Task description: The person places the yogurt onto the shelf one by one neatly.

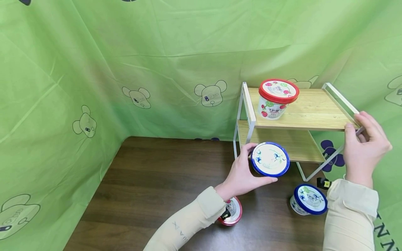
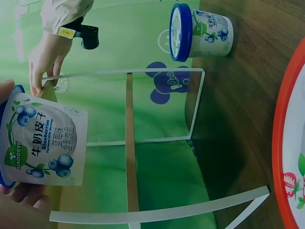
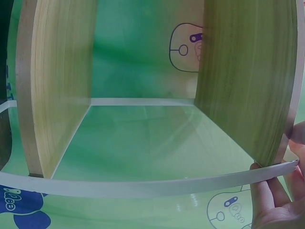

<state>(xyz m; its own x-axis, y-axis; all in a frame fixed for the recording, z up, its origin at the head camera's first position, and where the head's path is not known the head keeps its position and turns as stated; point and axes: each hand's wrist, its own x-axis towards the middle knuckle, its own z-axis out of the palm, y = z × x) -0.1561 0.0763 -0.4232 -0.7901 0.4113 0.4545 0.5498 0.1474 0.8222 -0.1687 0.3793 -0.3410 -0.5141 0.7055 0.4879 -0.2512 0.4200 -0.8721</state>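
Note:
My left hand (image 1: 240,176) grips a white tub with a blue lid (image 1: 270,159), thumb and fingers around its rim, in front of the two-tier shelf. Blueberries are printed on the tub's side (image 2: 45,138) in the left wrist view. My right hand (image 1: 365,146) holds the front right corner of the shelf's upper board (image 1: 323,108). In the right wrist view, the right fingers (image 3: 264,198) curl at the white metal frame (image 3: 143,187). On the upper board's left part stands a red-lidded tub (image 1: 276,99) with strawberries on it.
On the dark wood table (image 1: 150,181), another blue-lidded tub (image 1: 309,199) stands near my right forearm. A second red-lidded tub (image 1: 233,212) is partly covered by my left wrist. The shelf's lower board (image 1: 282,144) lies behind the held tub. Green cloth (image 1: 176,59) hangs behind.

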